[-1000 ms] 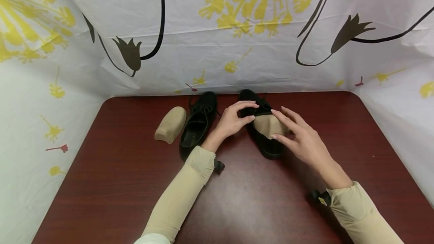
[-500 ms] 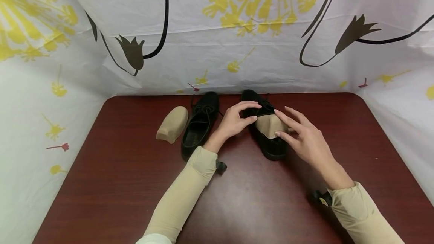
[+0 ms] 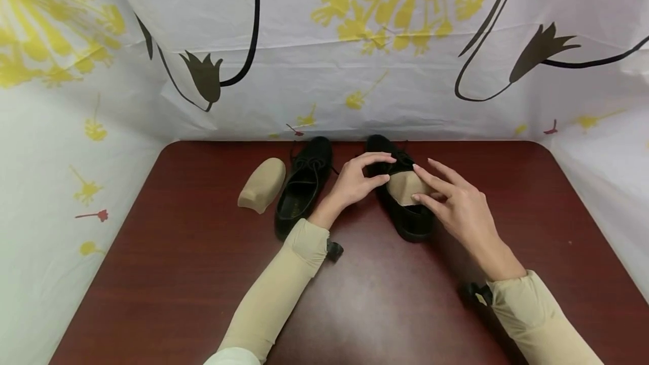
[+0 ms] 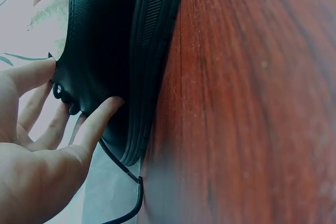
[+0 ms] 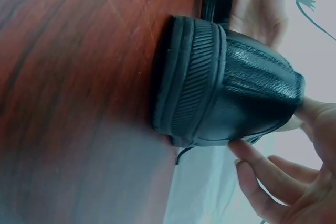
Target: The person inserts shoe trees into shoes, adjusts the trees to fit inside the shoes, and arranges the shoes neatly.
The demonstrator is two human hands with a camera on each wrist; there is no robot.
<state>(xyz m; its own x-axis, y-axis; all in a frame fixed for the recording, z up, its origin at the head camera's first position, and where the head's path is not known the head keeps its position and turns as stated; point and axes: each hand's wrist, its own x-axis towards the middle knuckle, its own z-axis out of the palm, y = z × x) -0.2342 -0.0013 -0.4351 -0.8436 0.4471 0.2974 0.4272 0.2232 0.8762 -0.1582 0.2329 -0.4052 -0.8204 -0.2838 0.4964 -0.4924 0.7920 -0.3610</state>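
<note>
Two black lace-up shoes stand on the table. My left hand (image 3: 355,181) grips the front of the right-hand shoe (image 3: 409,224), thumb and fingers on either side of its laced upper. A beige moulded shoe insert (image 3: 404,187) sits partly in that shoe's opening, its front end hidden inside. My right hand (image 3: 463,207) holds the insert, its thumb at the rear edge; in the right wrist view (image 5: 294,182), a fingertip also touches the shoe's side. A second beige insert (image 3: 262,183) lies left of the other black shoe (image 3: 299,196), whose opening shows no insert.
The dark red wooden table (image 3: 152,275) ends at the back against a white patterned sheet (image 3: 289,72), which also rises at both sides. A loose shoelace (image 4: 126,169) trails beside the held shoe.
The head view has shifted slightly, moving everything a little to the right. The insert in the shoe has turned slightly under my right thumb. Both hands keep nearly the same places on the shoe.
</note>
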